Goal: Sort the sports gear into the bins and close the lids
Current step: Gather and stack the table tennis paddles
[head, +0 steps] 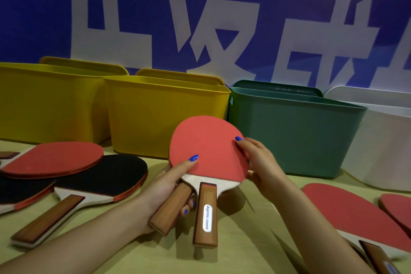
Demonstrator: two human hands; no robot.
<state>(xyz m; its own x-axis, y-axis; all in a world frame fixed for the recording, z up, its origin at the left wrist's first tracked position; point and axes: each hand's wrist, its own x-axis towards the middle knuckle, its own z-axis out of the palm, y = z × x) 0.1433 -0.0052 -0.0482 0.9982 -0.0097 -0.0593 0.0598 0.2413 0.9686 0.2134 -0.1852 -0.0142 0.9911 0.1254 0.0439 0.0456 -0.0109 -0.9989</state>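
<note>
Red-rubbered wooden table-tennis paddles (52, 159) lie scattered on the pale yellow-green tabletop (244, 240) in front of me, beneath a blue wall banner with big white characters (155, 18). Against it stand open plastic bins — two yellow (155, 118), one green (295, 131), one white (382, 144). My left hand (169, 184) is curled round two stacked paddles (206, 151) held above the table, thumb on the red face. My right hand (260, 162) pinches the top blade's edge — fingers behind, thumb in front.
</note>
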